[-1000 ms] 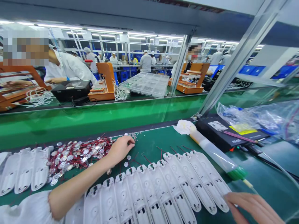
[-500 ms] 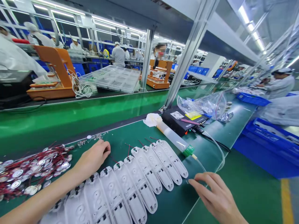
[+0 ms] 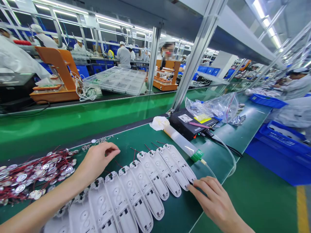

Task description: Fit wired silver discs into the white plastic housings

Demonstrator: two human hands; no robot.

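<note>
A slanting row of several white plastic housings (image 3: 131, 187) lies on the green bench, hollow sides up, with thin red wires at the upper ends of some. My left hand (image 3: 98, 158) hovers over the upper ends near the middle of the row. Its thumb and fingers are pinched together, and whatever may be between them is hidden. At the lower tips of the rightmost housings is my right hand (image 3: 212, 197). Its thumb and forefinger close together at a housing's edge; I cannot make out what they pinch. Left of the row lies a heap of round metal discs with red wires (image 3: 41, 173).
A syringe with a green cap (image 3: 186, 145) lies behind the row, its hose running to a black controller box (image 3: 187, 124). Beyond stand a clear plastic bag (image 3: 216, 108), a metal post (image 3: 191, 58) and orange fixtures (image 3: 58, 77). Blue crates (image 3: 286, 139) and co-workers are at right.
My left hand has shifted slightly right and up, its fingertips now pointing right. My right hand has moved left, its fingertips now at a housing's lower end. The view has turned slightly.
</note>
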